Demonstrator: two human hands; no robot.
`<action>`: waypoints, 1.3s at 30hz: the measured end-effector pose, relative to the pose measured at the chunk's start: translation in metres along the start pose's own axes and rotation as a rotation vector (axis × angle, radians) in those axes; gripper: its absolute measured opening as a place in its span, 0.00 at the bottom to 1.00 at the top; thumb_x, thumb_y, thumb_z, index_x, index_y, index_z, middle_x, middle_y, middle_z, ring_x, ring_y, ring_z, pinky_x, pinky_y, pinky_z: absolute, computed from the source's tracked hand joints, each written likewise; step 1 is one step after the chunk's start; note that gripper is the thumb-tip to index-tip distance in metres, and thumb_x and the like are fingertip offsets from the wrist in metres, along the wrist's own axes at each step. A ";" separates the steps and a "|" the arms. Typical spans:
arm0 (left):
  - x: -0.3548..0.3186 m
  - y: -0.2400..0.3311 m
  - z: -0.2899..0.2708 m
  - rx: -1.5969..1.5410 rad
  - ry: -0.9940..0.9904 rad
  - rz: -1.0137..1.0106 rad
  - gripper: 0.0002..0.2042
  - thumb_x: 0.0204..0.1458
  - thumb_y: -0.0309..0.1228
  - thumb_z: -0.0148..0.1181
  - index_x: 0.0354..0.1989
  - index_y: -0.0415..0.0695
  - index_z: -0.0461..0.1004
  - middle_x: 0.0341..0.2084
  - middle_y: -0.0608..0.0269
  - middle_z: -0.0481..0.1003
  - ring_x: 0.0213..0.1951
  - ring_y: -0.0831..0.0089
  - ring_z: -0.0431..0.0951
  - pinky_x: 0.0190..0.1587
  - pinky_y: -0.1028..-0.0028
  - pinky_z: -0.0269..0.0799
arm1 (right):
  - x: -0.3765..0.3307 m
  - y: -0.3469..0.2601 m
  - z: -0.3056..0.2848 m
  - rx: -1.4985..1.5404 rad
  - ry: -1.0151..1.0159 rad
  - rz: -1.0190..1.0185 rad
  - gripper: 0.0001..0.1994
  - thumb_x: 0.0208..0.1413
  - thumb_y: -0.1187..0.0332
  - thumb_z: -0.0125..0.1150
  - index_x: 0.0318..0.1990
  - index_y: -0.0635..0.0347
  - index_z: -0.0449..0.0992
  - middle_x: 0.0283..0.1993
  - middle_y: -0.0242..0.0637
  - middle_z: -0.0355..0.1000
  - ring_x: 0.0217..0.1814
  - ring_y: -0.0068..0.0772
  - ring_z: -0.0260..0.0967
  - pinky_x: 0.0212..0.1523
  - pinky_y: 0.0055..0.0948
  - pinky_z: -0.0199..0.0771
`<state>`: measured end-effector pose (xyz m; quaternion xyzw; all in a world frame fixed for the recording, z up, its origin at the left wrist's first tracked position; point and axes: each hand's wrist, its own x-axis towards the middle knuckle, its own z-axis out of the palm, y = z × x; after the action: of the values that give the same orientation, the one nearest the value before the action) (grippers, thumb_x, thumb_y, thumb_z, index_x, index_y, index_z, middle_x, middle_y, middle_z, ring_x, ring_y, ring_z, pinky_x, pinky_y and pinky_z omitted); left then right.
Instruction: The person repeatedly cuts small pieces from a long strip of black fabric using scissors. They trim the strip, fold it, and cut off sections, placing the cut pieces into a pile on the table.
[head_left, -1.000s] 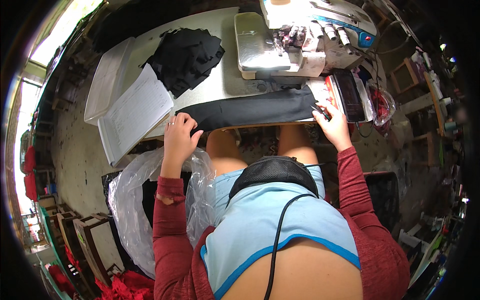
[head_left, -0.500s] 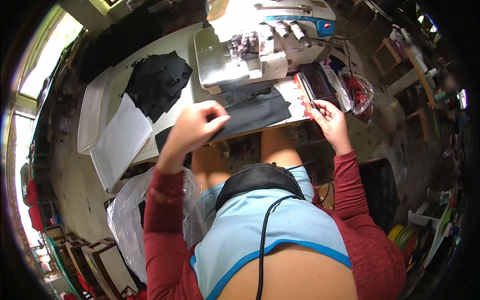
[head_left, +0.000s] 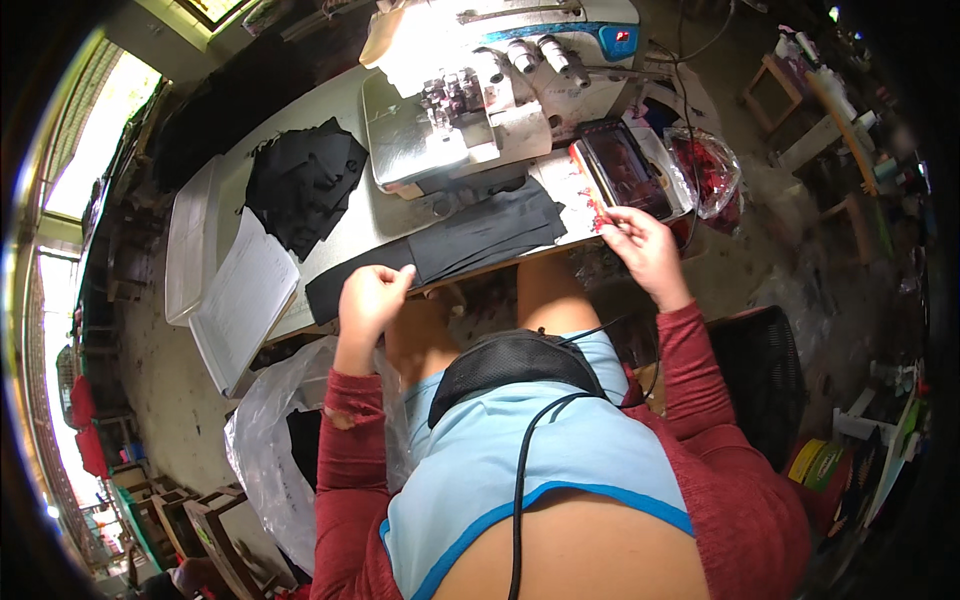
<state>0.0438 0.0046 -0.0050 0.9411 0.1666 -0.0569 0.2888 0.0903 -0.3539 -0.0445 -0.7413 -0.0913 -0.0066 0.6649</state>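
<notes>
Long black fabric pieces (head_left: 490, 228) lie along the front edge of the sewing table (head_left: 385, 222). At that edge my left hand (head_left: 370, 302) is closed, thumb and fingers pinched on the border of the black fabric. My right hand (head_left: 645, 250) is closed at the table's right front, fingertips together beside small red scraps (head_left: 598, 212). Whatever it holds is hidden by the fingers. Beyond the fabric stands a white sewing machine (head_left: 520, 128) with its lamp lit. A heap of black fabric pieces (head_left: 305, 180) lies to the left.
Left of the heap are a paper-covered white tray (head_left: 245, 300) and a clear plastic bin (head_left: 190, 240). A dark-framed box (head_left: 625, 165) and a plastic bag with red material (head_left: 708, 175) sit at the right. A large clear bag (head_left: 265, 430) hangs by my left forearm.
My left hand has come down and toward me onto the fabric's front edge. My right hand has shifted slightly left and nearer; the dark slim tool in its fingers no longer shows.
</notes>
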 end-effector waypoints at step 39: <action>-0.060 -0.023 -0.021 -0.354 0.257 0.239 0.05 0.54 0.24 0.54 0.31 0.36 0.74 0.24 0.65 0.72 0.24 0.81 0.67 0.28 0.80 0.64 | 0.139 -0.085 -0.316 -1.400 0.656 0.012 0.20 0.45 0.56 0.66 0.33 0.68 0.77 0.25 0.42 0.73 0.27 0.33 0.69 0.32 0.32 0.67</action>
<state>-0.0199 0.0174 0.0131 0.8883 0.0970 0.1279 0.4302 0.2502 -0.6401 0.0937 -0.9496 0.1400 -0.2784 0.0345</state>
